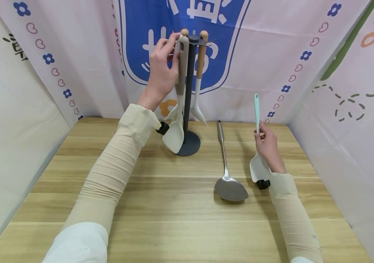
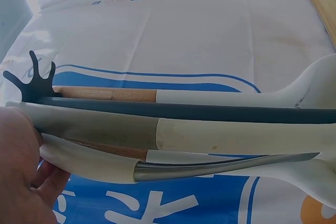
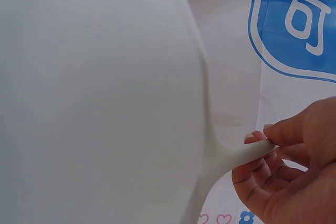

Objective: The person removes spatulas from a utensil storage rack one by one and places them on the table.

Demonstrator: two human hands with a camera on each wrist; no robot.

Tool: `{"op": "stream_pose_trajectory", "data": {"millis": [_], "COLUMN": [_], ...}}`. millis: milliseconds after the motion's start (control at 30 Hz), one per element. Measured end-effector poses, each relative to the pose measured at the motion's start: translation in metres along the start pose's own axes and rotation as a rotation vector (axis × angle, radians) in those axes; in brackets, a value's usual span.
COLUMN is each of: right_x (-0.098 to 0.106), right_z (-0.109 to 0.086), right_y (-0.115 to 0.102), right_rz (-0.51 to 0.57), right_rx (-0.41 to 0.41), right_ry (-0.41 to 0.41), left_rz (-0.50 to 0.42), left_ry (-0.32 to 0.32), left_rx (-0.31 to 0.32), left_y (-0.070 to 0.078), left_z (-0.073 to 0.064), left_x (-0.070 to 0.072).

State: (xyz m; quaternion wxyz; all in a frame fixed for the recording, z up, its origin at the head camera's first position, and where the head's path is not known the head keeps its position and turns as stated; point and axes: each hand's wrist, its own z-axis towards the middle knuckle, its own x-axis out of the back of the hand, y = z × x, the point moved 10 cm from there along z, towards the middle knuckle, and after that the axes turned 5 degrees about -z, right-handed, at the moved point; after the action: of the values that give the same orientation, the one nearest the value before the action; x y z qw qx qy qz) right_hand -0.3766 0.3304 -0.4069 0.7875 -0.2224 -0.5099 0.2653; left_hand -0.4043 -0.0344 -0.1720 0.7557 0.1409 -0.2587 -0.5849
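At a dark utensil stand (image 1: 189,87), my left hand (image 1: 163,64) grips near the handle tops. In the left wrist view its fingers curl under a cream-handled utensil (image 2: 94,161) with a thin metal shaft. Right against that hand is the grey handle of a spatula (image 1: 174,137) with a white head, hanging upright on the stand. My right hand (image 1: 267,144) pinches the neck of a white spatula (image 1: 259,168) with a turquoise handle pointing up. That spatula's broad head fills much of the right wrist view, with thumb and fingers (image 3: 252,182) round its narrow shaft.
Between the stand and my right hand, a metal wok spatula (image 1: 231,189) lies on the wooden table (image 1: 160,226). Utensils with wooden handles (image 1: 201,54) hang from the stand's hooks (image 2: 34,74). Printed cloth (image 1: 256,58) rises behind the table and along both sides.
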Motion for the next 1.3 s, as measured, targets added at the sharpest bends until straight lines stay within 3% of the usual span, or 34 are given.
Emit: {"op": "stream_pose_trajectory", "data": {"millis": [233,400,700,933,1300], "right_x": [-0.003,-0.007,-0.013,-0.016,-0.022], "right_z": [-0.003,-0.005,-0.007,-0.009,-0.007], "right_y": [0.002,0.007,0.015,0.021,0.029], "right_rz": [-0.003,-0.009,-0.044,-0.055,-0.072], "right_rx": [0.000,-0.028,-0.054,-0.054,-0.088], "right_ry": [-0.023,-0.046,-0.091,-0.117,-0.184], "left_rz": [-0.003,0.001,0.008,0.025,0.030], "left_ry": [-0.009,0.003,-0.014,-0.013,-0.028], "left_rx": [0.015,-0.011,0.045,0.025,0.046], "left_y": [0.000,0.001,-0.002,-0.001,-0.003], "left_z": [0.000,0.000,0.000,0.000,0.000], "left_x": [0.000,0.000,0.000,0.001,-0.001]}}
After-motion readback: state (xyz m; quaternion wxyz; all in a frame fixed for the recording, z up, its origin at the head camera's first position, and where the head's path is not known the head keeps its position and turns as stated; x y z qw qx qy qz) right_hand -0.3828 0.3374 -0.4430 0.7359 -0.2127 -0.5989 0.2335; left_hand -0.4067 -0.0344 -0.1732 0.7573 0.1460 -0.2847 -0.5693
